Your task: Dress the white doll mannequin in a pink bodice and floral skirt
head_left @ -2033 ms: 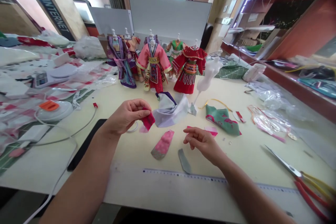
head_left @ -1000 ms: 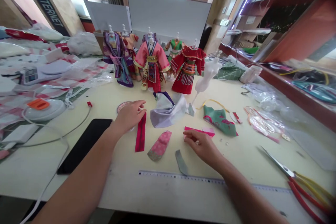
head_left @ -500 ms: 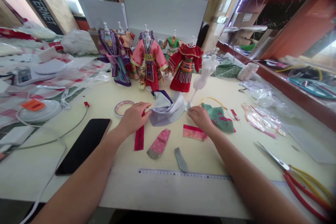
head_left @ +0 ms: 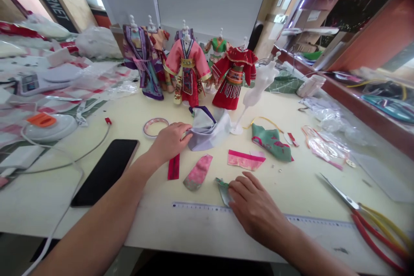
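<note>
My left hand (head_left: 171, 141) is closed on the left edge of a folded pale lavender-white cloth (head_left: 213, 134) with a dark purple band. My right hand (head_left: 250, 196) is lower, its fingertips curled down on a small grey-green cloth piece (head_left: 224, 193) by the ruler; the fingers hide part of it. Between the hands lies a pink patterned cloth piece (head_left: 199, 171) with a greyish end. A dark red strip (head_left: 174, 167) lies below my left hand. Above my right hand are a pink piece with a red border (head_left: 246, 160) and a green cloth with red pattern (head_left: 271, 142).
A ruler (head_left: 200, 208) lies along the front. Scissors (head_left: 355, 209) are at right, a phone (head_left: 105, 172) at left, with a tape roll (head_left: 155, 127) beyond it. A bare white mannequin (head_left: 258, 84) stands before several dressed doll forms (head_left: 187, 67).
My right hand has left the right end of the white cloth and come down toward me, onto the grey-green piece. My left hand stays at the white cloth. The view has tilted slightly.
</note>
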Demonstrator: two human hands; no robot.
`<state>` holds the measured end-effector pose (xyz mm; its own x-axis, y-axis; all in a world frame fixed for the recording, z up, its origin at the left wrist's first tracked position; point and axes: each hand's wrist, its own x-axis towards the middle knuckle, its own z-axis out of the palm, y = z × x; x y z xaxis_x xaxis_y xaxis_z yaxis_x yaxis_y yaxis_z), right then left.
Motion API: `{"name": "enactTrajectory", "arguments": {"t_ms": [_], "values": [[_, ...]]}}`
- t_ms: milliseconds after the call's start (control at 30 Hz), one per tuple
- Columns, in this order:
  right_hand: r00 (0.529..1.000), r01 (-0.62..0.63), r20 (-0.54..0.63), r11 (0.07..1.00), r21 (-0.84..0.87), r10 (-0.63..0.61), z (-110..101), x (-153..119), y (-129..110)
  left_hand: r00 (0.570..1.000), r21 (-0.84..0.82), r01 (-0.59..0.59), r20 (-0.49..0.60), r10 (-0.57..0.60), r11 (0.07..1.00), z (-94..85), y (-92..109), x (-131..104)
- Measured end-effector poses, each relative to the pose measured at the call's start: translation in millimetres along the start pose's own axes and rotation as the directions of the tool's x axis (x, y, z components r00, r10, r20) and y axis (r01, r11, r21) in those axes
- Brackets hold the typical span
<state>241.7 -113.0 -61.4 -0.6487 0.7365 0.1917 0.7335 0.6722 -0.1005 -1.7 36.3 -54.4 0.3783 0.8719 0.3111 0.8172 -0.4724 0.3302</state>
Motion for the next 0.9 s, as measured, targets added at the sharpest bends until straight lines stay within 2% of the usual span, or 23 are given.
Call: {"name": "enactTrajectory", "arguments": {"t_ms": [167,367,567,700,800,900], "values": [[0.999,-0.015,0.041,0.997,0.073,0.012,0.2,-8.1,-1.4,1.0,0.018,-0.012,0.014,0.012,1.0,-0.8,1.3,0.0],[0.999,0.0,-0.047,0.995,0.099,0.004,13.9,-3.0,5.4,1.0,0.004,-0.001,-0.001,0.001,1.0,-3.4,1.3,-1.4],[0.986,-0.092,-0.11,0.955,0.281,0.127,10.6,4.7,8.8,0.999,0.013,-0.002,-0.036,0.002,1.0,-2.9,-1.3,-0.8],[0.956,-0.169,-0.124,0.842,0.513,0.267,-2.7,26.8,7.1,0.999,0.022,0.007,-0.042,-0.006,1.0,-4.8,-0.6,-1.2],[0.932,-0.233,-0.051,0.701,0.674,0.359,-12.7,55.2,1.6,0.998,0.016,0.038,-0.053,-0.037,0.999,-6.5,-1.0,-1.2],[0.923,-0.237,0.005,0.557,0.796,0.386,-15.1,87.7,-5.4,0.995,0.0,0.066,-0.073,-0.066,0.998,-8.3,-3.7,-0.4]]}}
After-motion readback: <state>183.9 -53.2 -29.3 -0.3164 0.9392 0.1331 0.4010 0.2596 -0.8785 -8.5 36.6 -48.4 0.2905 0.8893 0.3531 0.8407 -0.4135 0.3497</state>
